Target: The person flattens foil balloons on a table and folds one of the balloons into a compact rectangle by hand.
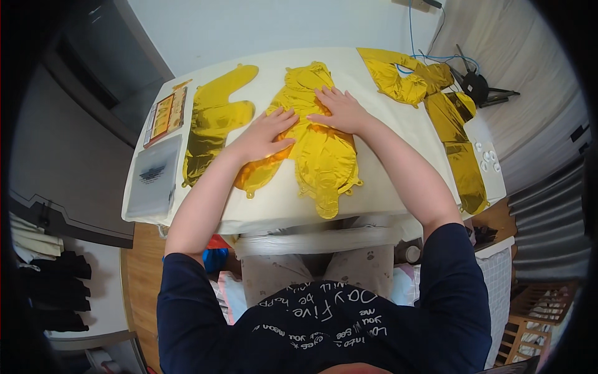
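A crumpled gold foil balloon [325, 163], flat and without air, lies in the middle of the white-covered table. My left hand [265, 134] is spread on its left part, fingers stretched out and palm down. Farther up, my right hand [341, 113] presses flat on the balloon's upper right part, its fingers apart. Neither hand grips anything. To the left lies another flat gold foil balloon [218, 118], smoother than the middle one. More gold foil balloons lie at the right: a wrinkled one [398, 84] at the far edge and a long creased one [460, 140] along the side.
A printed card package [167, 118] and a clear plastic bag [152, 177] lie at the table's left edge. Several small white rings [488, 156] sit at the right edge. A black router [476, 87] with blue cable stands at the far right. A wooden rack [536, 318] stands lower right.
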